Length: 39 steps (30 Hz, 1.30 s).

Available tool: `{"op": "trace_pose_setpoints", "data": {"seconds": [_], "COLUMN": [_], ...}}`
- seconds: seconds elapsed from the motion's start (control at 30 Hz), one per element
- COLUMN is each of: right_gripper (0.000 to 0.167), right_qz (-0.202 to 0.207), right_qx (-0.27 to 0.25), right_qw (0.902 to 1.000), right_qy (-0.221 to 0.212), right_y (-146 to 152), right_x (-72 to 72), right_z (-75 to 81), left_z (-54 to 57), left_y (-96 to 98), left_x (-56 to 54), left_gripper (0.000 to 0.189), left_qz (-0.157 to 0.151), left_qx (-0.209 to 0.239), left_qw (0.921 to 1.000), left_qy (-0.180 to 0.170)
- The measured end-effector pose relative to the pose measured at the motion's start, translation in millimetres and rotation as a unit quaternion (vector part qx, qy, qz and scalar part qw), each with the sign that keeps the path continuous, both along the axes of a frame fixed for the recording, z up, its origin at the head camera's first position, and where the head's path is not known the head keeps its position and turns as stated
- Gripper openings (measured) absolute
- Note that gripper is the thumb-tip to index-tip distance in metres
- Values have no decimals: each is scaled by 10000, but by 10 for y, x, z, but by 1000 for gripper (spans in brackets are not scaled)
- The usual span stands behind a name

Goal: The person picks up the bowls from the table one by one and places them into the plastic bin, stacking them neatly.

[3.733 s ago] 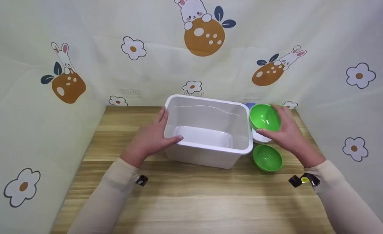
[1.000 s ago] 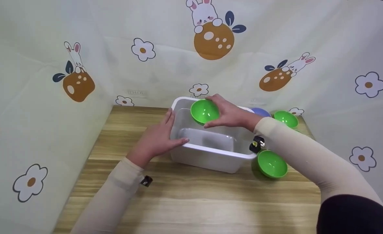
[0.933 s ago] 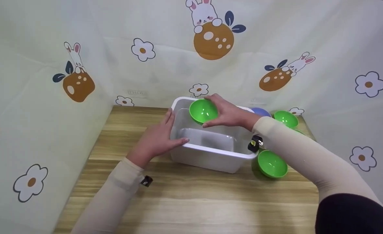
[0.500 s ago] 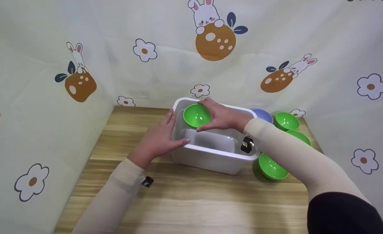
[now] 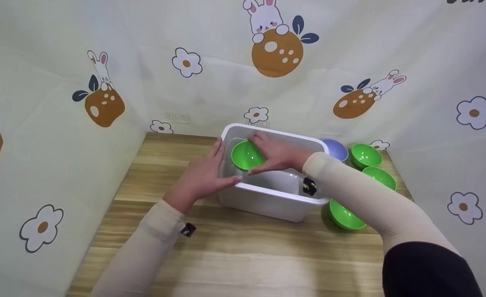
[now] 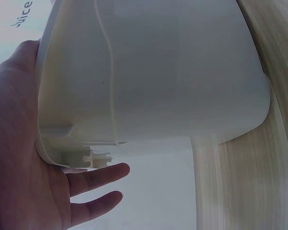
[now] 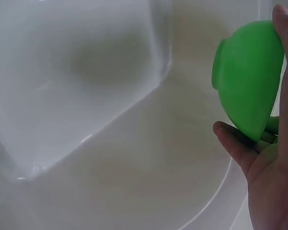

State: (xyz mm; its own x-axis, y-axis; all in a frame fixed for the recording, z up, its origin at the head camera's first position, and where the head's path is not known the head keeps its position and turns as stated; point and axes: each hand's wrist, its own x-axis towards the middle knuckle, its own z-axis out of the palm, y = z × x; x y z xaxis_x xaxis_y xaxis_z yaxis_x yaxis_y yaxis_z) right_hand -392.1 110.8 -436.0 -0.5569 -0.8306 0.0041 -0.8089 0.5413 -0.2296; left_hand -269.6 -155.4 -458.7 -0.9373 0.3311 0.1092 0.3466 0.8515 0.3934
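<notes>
A white plastic bin (image 5: 263, 206) stands at the back of the wooden table. My right hand (image 5: 277, 154) reaches into it, gripping a green bowl (image 5: 243, 156) by its rim, thumb on one side and fingers on the other. In the right wrist view the bowl (image 7: 251, 72) hangs tilted above the bin floor (image 7: 100, 72). At the bin's left end, my left hand (image 5: 199, 176) rests against the rim with extended fingers, its thumb over the front edge. The left wrist view has this hand (image 6: 28, 158) at the rim beside the bin's outer wall (image 6: 158, 72).
To the right of the bin sit a blue bowl (image 5: 335, 150) and three green bowls: one at the back (image 5: 366, 155), another in the middle (image 5: 380, 178), a third near the bin's front corner (image 5: 346, 215). Printed curtains (image 5: 210, 95) enclose the table (image 5: 226, 251).
My right hand has carried the green bowl from the right side over the bin, then left and down inside it. My left hand stays at the rim.
</notes>
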Motion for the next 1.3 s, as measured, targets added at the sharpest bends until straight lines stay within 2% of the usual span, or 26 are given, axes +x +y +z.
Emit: {"op": "trace_pose_setpoints", "data": {"seconds": [0.13,0.53,0.73,1.03,1.3], "right_gripper": [116,109,104,104,101], "right_qz": [43,162,143,296,290], "right_qx": [91,715,1134,1595,1792], "right_qw": [9999,9973,9928,9800,9744], "right_qy": [-47,84,359,1151,1324], "right_y": [-40,-212,-243,-299,-372], "right_x": [10,49,46,7,31], "right_z": [-39,-227,-307,-384,-433], "left_z": [15,16,8,-6,11], "left_y": [-5,8,16,12,10], "left_x": [-4,5,0,-12,6], "left_gripper": [132,125,123,123,125], "left_qz": [-5,26,30,63,116], "left_qx": [-68,124,164,109,149], "left_qw": [10000,9999,9999,9999,9998], "left_qy": [-2,33,11,81,-34]}}
